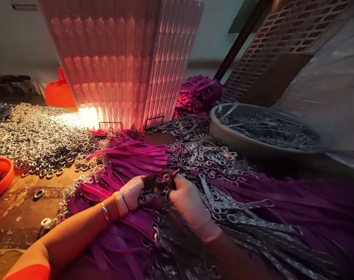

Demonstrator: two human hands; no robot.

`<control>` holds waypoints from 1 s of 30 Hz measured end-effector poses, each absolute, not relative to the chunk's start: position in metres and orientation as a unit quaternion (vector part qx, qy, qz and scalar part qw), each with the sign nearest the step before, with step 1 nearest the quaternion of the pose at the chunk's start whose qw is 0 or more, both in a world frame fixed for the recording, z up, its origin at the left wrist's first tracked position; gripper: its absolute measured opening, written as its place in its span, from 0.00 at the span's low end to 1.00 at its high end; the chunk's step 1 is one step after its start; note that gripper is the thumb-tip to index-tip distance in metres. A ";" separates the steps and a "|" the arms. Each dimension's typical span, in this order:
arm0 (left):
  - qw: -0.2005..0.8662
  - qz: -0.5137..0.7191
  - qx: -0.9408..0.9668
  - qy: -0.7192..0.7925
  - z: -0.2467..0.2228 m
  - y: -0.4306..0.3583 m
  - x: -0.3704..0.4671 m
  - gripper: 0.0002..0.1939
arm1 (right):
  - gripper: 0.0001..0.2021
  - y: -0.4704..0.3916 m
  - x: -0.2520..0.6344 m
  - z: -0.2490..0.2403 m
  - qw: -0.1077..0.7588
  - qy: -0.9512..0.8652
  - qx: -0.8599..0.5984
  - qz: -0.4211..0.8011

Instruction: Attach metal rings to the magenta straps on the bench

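Holding a ring between the two hands, low over the middle of the cluttered table. Curling the gloved right hand with thumb and fingers together, apparently clamping on that ring and on something dark beside it. Reaching to the same spot with the gloved left hand, but losing its fingertips in the dark: impossible to tell, together or apart. Probably working partway through this one piece, not yet letting go.

Seeing magenta straps around and under the left wrist, many bearing rings at their ends and so looking done. Seeing silvery strips beside the right hand, also ring-ended and seemingly complete. Leaving plenty more, judging from the broad pile of loose rings on the left and the magenta bundle at the back. Seeing further strips in the basin on the right, finished or waiting: impossible to tell. Farther out, seeing a red bowl at the left edge, a red lamp beyond the pile and a ridged panel standing beside it.
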State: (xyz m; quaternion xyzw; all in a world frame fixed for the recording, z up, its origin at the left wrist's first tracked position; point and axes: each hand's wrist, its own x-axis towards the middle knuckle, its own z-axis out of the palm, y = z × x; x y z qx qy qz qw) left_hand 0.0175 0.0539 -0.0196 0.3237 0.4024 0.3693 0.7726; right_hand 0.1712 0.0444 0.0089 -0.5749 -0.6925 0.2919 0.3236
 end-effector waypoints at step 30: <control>0.756 0.354 0.347 0.428 -0.009 0.056 0.015 0.08 | 0.10 0.033 0.167 0.034 0.027 -0.828 -0.553 0.088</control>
